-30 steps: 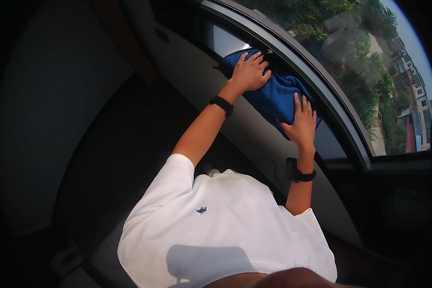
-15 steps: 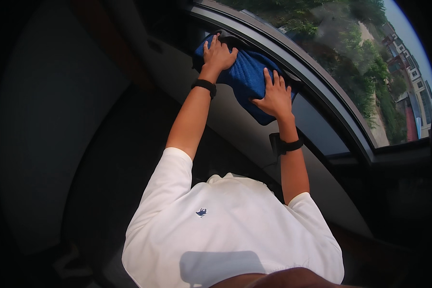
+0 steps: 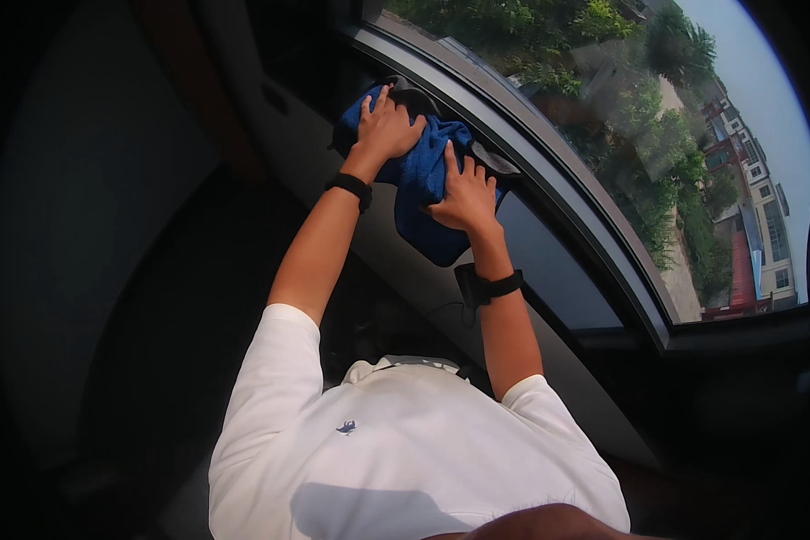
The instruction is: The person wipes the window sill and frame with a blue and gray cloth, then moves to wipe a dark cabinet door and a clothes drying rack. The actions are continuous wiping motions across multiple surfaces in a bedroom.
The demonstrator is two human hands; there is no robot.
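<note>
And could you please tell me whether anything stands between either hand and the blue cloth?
Nothing visible does: the left hand and the right hand both lie directly on the blue cloth, fingers spread. What is under the palms is hidden, and the black wristbands sit back at the wrists.

The blue cloth (image 3: 418, 193) is now farther left along the window frame (image 3: 459, 83) than it was a second ago. The left hand (image 3: 389, 130) and the right hand (image 3: 466, 198) are farther left too, and they are closer to each other. The cloth is more bunched up between them, with a big fold in the middle. More of its grey side shows by the right hand's fingers. A longer piece of the shiny panel (image 3: 558, 270) now shows on the right, where the cloth was.
</note>
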